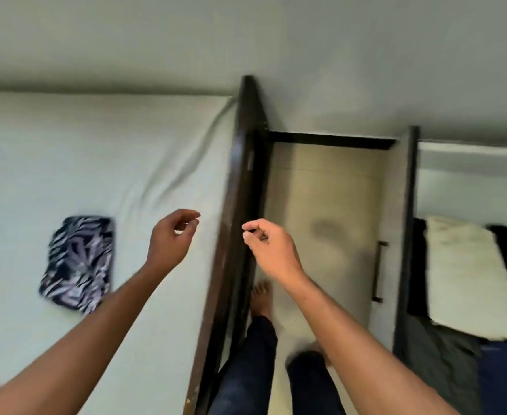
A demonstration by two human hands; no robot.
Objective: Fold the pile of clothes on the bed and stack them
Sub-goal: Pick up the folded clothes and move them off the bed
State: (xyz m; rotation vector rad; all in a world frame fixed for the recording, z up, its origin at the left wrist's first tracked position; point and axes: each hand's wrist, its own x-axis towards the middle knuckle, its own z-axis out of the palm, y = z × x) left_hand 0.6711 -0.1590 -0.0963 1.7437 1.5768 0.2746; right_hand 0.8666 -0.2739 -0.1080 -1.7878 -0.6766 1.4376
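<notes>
Both hands hang empty at mid-frame, the left hand [173, 235] with fingers loosely curved and apart from the thumb, the right hand [265, 244] with fingers curled in and thumb against the forefinger, so this looks like the pause between garments. One finished piece, a dark leaf-print garment [78, 262], lies folded into a small flat rectangle at the left of the frame, alone on the pale bed [96, 145]. The next move calls for fetching another piece, perhaps from the white and dark clothes [461, 274] at the right edge, and laying it beside the folded one
</notes>
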